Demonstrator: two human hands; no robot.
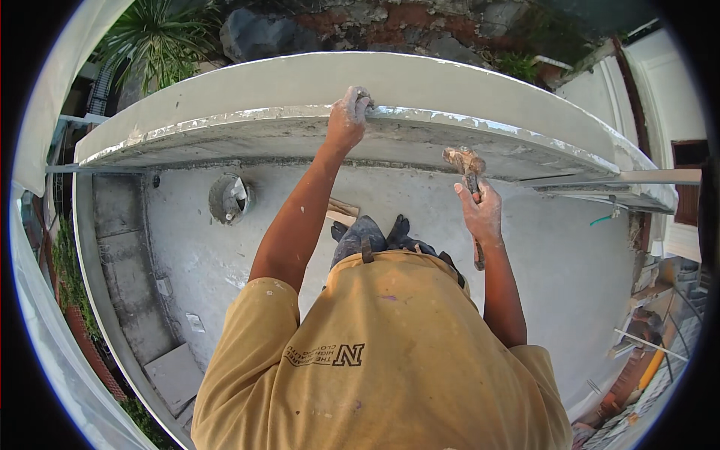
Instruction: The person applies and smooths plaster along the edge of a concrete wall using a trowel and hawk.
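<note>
My left hand [347, 116], dusted with plaster, reaches up and pinches something small, maybe a nail, at the plastered edge of the white parapet wall [247, 94]. My right hand [480, 210] grips the handle of a hammer [466, 166] whose rusty, mortar-caked head points up just below the wall's underside. Both arms come from my yellow shirt. My dark shoes [375, 236] show below on the concrete.
A round bucket with a trowel [229, 199] sits on the grey concrete floor [570, 277] to the left. A wooden piece [341, 210] lies near my feet. A metal straightedge [622, 178] runs along the wall at right. Plants and rocks lie beyond the wall.
</note>
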